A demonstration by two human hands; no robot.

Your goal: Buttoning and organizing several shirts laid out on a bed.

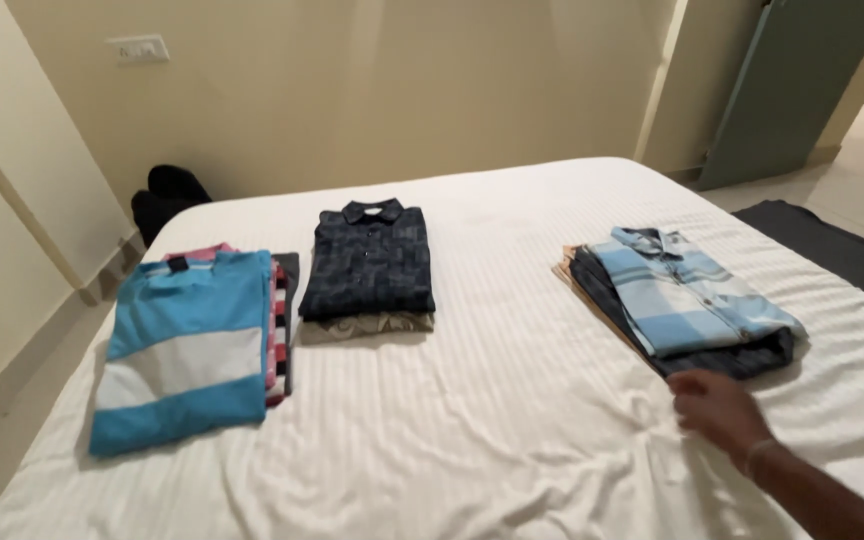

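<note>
Head view showed the right hand (720, 408) flat and loosely open, holding nothing (left unseen), beside the light-blue checked shirt (690, 290) near the bed (512, 420)'s right edge; square that stack gently.

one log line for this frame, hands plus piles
right hand: open, on white sheet, beside light-blue plaid shirt pile | left hand: not in view | dark shirt pile centre | blue-white striped pile left

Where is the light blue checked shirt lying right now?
In the head view, the light blue checked shirt tops the right-hand pile on the white bed, just above the right hand.
</note>
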